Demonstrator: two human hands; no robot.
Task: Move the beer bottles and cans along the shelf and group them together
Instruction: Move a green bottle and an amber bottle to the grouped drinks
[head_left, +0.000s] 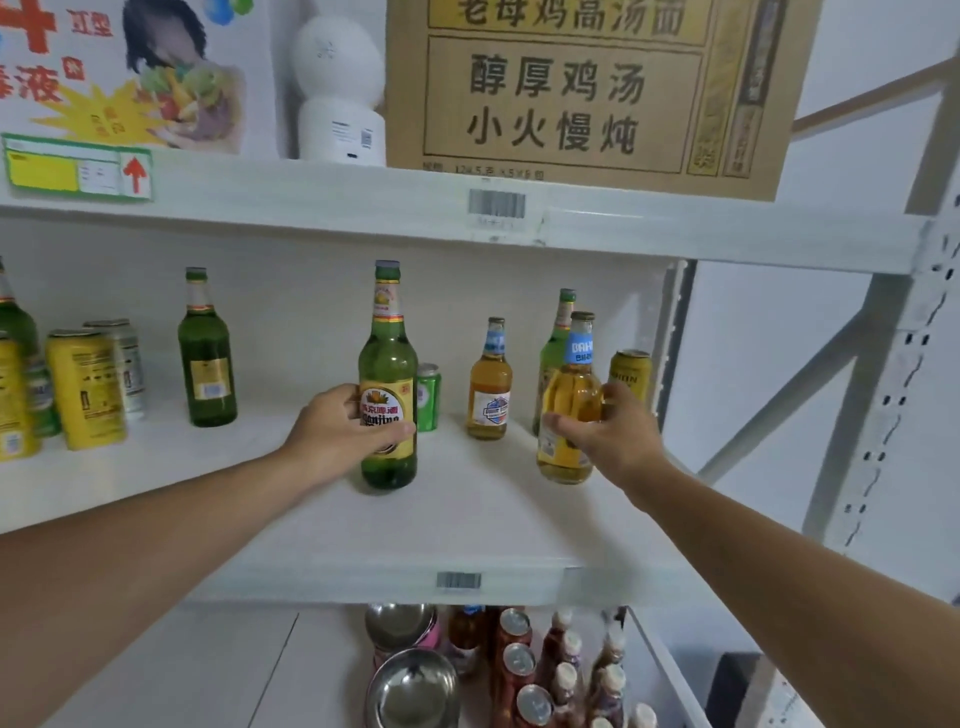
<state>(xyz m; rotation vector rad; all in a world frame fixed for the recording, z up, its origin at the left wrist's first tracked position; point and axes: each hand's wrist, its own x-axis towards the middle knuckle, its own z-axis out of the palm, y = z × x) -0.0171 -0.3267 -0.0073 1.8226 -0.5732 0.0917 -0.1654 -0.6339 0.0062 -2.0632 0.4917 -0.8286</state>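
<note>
1. Left hand (343, 426) wraps its fingers round the label of the tall green bottle (388, 384), near the front middle of the shelf (291, 519); right hand (618, 431) curls round the belly of the amber bottle (571, 410), front right, which looks lifted or tilted, though I cannot tell for sure.
2. Glass, likely full, so heavy and breakable; smooth sides may slip; a low grip on the body looks steadier than the neck.
3. Further back stand a small amber bottle (489, 384), a green can (429, 397) and a gold can (630, 374); far left, yellow cans (85, 387) and another green bottle (207, 358); cans light, easily dented.
4. Shelf is white, smooth, open-fronted; a cardboard box (571, 88) sits above, steel bowls (410, 686) below.
</note>
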